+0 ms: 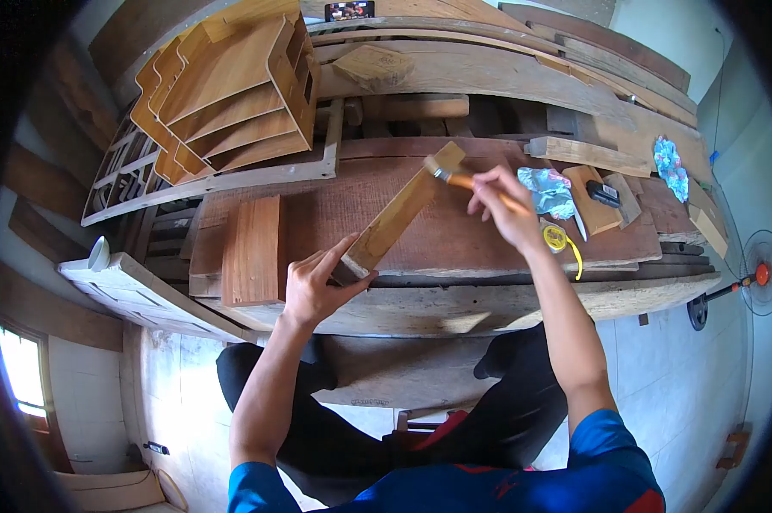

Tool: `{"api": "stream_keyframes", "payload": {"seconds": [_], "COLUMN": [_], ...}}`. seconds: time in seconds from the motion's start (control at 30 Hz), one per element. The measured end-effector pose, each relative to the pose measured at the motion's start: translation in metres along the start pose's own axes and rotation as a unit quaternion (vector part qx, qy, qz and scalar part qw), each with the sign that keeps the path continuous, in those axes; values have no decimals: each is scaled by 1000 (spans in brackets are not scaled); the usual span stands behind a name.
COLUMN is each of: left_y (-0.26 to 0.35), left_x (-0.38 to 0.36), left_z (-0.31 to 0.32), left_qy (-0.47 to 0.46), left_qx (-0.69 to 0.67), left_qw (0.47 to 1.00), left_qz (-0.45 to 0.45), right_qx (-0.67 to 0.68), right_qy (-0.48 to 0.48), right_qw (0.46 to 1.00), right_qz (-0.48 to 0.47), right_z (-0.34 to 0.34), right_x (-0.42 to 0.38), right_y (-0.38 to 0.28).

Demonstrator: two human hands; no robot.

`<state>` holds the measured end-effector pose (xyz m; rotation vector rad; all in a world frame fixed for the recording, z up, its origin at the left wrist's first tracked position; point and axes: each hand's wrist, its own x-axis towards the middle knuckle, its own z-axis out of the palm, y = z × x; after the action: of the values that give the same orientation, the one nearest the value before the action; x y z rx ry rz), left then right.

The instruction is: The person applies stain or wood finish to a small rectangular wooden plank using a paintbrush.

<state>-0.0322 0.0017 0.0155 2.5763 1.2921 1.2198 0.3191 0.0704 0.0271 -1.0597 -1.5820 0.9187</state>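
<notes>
My left hand (312,284) is closed around the near end of a long wooden block (393,219), which slants up and away over the workbench. Between the fingers of my right hand (507,205) is a paintbrush (459,179) with an orange handle and a metal ferrule. Its pale bristles are at the far end of the block and appear to touch it. Beneath both hands lies a broad reddish-brown board (335,224). A yellow tape measure (554,238) and a crumpled blue wrapper (547,193) lie close to my right hand.
A tiered wooden tray rack (223,90) stands at the back left. Nearer is a flat brown plank (253,250). To the right, a black object (603,193) sits on a wood block (581,209), with another blue wrapper (671,169) beyond. A fan (758,274) stands far right.
</notes>
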Motion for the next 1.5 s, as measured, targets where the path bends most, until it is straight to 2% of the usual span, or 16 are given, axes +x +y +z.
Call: {"api": "stream_keyframes", "payload": {"seconds": [0.17,0.27,0.33,0.4,0.53,0.6,0.67,0.8,0.87,1.0,1.07,1.27,1.3,1.37,1.47,1.5], "left_y": [-4,-5,-3,-1,2,-11,-12,-5,-4,-6,-11,-6,-6,-6,-11,-11], "left_x": [1,0,0,1,1,0,-1,1,2,2,1,3,3,3,2,1], "left_z": [0,-2,0,1,-2,-1,-2,-4,-3,-3,-3,-5,-5,-4,-7,-7], "left_qy": [10,0,-1,-2,-1,6,0,-20,-21,-2,-15,-32,-26,-17,-35,-36], "left_qx": [-13,-14,-9,-12,-22,-51,-51,-3,-2,1,1,1,0,0,1,20], "left_qw": [999,999,999,1000,999,998,997,1000,999,1000,1000,999,999,999,998,998], "left_qz": [-39,-44,-42,-22,-43,-41,-55,-16,28,27,17,23,32,46,48,52], "right_qx": [131,80,54,-4,94,14,31,51,35,105,131,-31,-8,66,155,145], "right_qy": [-211,-131,43,82,-113,-199,-190,57,69,-208,-253,113,95,-62,-287,-295], "right_qw": [966,987,998,996,988,970,973,997,997,972,958,992,995,996,945,944], "right_qz": [-77,-40,-6,47,-48,-142,-126,2,11,-22,-36,49,36,4,-6,-10], "right_z": [41,24,16,15,65,71,61,33,26,33,35,-9,-7,6,32,34], "right_x": [-37,-27,-13,-12,-55,-69,-61,-21,-19,-40,-42,8,6,-9,-34,-36], "right_y": [-45,-42,-26,-23,-70,-81,-78,-31,-11,-46,-51,28,25,-5,-56,-56]}}
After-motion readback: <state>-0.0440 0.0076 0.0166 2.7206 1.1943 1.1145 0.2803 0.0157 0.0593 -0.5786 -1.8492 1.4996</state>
